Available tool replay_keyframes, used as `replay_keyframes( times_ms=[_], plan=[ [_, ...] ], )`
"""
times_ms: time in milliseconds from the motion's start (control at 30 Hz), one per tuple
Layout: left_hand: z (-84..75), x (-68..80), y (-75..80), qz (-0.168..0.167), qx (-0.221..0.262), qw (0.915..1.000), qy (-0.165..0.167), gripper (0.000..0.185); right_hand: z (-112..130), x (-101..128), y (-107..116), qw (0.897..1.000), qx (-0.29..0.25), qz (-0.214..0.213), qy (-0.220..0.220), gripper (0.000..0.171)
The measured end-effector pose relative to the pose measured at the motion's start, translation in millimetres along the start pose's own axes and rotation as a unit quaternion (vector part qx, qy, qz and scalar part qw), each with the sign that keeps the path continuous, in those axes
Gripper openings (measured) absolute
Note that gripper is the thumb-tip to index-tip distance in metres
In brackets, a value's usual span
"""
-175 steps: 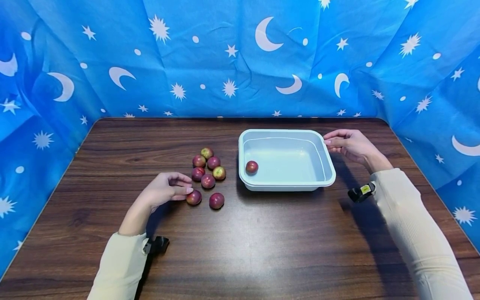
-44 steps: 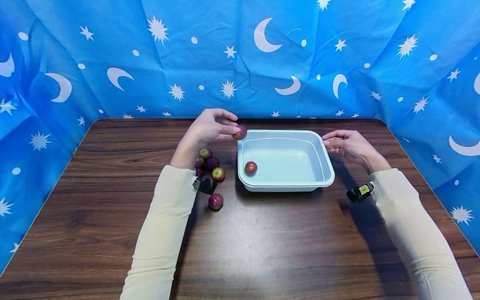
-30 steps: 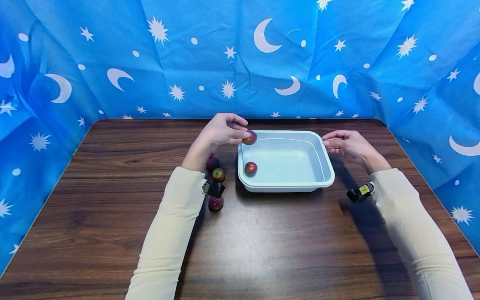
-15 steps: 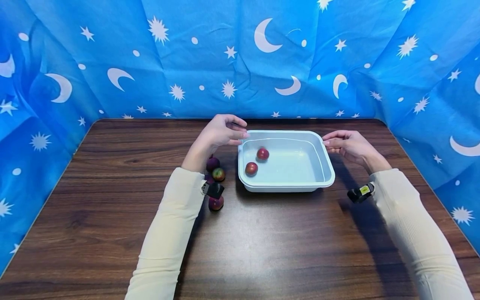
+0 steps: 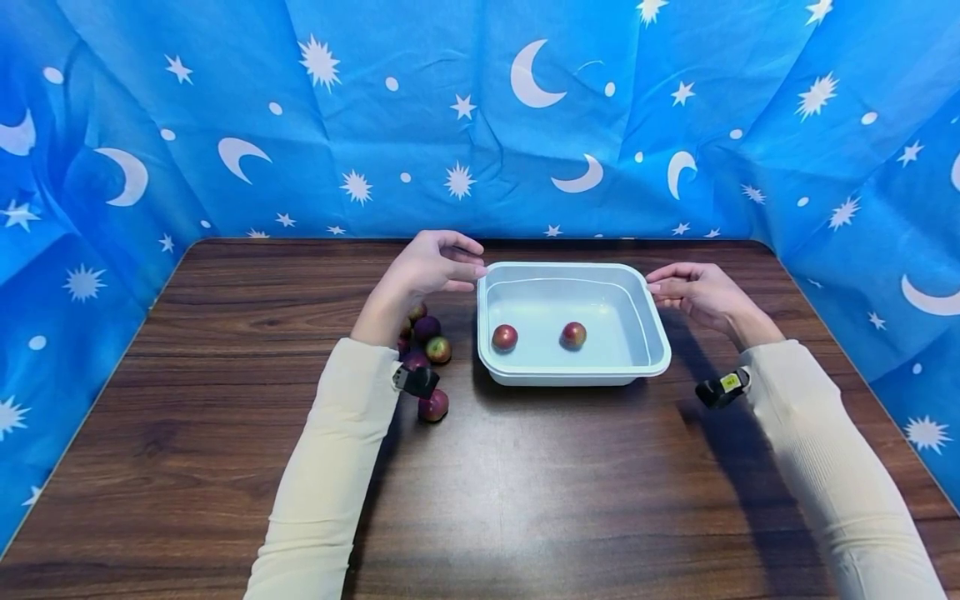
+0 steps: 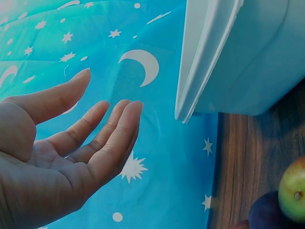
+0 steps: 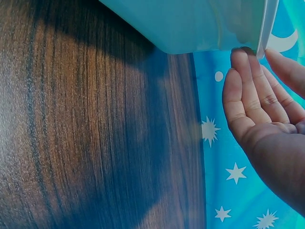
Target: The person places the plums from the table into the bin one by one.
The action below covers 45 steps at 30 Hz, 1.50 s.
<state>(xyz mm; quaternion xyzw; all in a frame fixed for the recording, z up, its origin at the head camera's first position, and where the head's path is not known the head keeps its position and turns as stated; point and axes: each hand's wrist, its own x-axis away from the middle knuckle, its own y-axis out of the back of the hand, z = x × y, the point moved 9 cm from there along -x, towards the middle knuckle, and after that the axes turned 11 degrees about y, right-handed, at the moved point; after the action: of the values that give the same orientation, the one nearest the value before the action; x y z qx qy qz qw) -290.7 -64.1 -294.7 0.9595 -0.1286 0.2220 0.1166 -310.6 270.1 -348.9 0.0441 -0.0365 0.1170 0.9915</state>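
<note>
A pale plastic basin (image 5: pixel 573 369) stands on the table with two red plums inside, one plum (image 5: pixel 505 337) at the left and another plum (image 5: pixel 573 335) near the middle. Just off the basin's left rim hovers my left hand (image 5: pixel 427 268), its fingers loosely spread around nothing; the left wrist view shows that hand (image 6: pixel 71 148) apart from the basin wall (image 6: pixel 248 62). My right hand (image 5: pixel 705 296) pinches the right rim, thumb on one side and fingertips on the other, as the right wrist view shows at the rim (image 7: pixel 267 28).
Several more plums (image 5: pixel 438 349) cluster left of the basin, partly hidden behind my left wrist and its camera (image 5: pixel 417 381). A single plum (image 5: pixel 433 406) lies nearer the front. A blue curtain (image 5: pixel 480 125) with moons and stars closes off the back of the wooden table (image 5: pixel 570 483).
My left hand has carried a plum over the basin's left rim and let it go. That plum has rolled rightward to the basin's middle. The hand has since drawn back slightly left; the right hand stays.
</note>
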Motion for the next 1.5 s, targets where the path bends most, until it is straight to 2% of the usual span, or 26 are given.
replay_keyframes(
  times_ms=[500, 833, 1100, 1333, 1500],
  plan=[
    [12.5, 4.9, 19.5, -0.014, 0.007, 0.9999, 0.001, 0.035, -1, 1, 0, 1.000, -0.010, 0.009, 0.012, 0.012],
    [22.3, 7.7, 33.1, -0.015, 0.031, 0.9994, 0.009, 0.038, -2, 1, -1, 1.000, -0.017, 0.008, 0.007, 0.011],
    [28.2, 10.2, 41.4, -0.026, 0.007, 0.9996, 0.005, 0.038, -1, 1, 0, 1.000, -0.006, 0.001, 0.007, 0.011],
    [39.9, 11.9, 47.4, -0.027, 0.029, 0.9992, 0.012, 0.036, 1, 0, 0, 1.000, -0.002, 0.009, 0.013, 0.011],
    [48.9, 15.9, 51.7, -0.041, 0.014, 0.9990, 0.015, 0.035, 2, 0, -2, 1.000, -0.012, 0.012, 0.014, 0.013]
  ],
)
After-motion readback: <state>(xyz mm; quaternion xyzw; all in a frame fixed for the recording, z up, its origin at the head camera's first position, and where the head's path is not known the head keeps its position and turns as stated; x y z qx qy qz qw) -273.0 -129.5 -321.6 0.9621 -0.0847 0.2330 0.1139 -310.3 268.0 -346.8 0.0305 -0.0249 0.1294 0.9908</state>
